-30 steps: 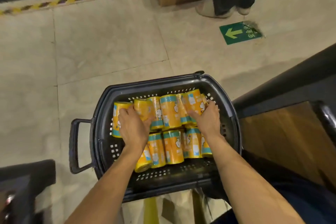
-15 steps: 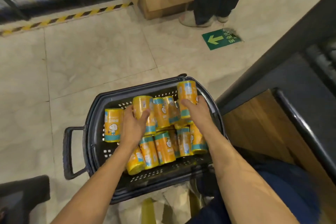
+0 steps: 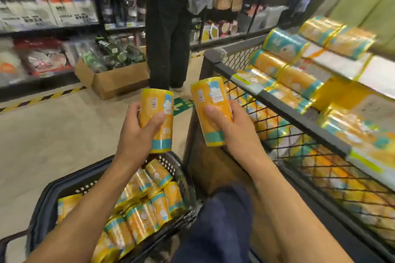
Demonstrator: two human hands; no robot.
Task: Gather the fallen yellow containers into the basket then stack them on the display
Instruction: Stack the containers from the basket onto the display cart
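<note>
- Left hand (image 3: 136, 132) — curled firmly round a yellow container (image 3: 159, 111), which it holds upright. The thumb lies across the printed face and the fingers wrap the far left side. The teal band shows below the grip.
- Right hand (image 3: 237, 132) — curled round a second container (image 3: 210, 104), whose top leans slightly left. The thumb crosses the front and the fingers close on the right side. The teal band sits level with the heel of the hand.
- The two held containers are side by side at about the same height, near each other but not touching.
- Below the left grip and under that forearm is the black basket (image 3: 49, 198), with loose containers (image 3: 147, 205) lying on their sides in a heap inside it.
- To the right of the right grip is the display (image 3: 284, 103), a dark rail over a wire-mesh front. Shelved containers (image 3: 286, 60) lie in rows above the rail; they are blurred.
- Beyond both grips a standing person (image 3: 168, 38) in dark trousers is on the floor (image 3: 53, 134). A cardboard box (image 3: 115, 83) of bottles sits beyond the left grip.
</note>
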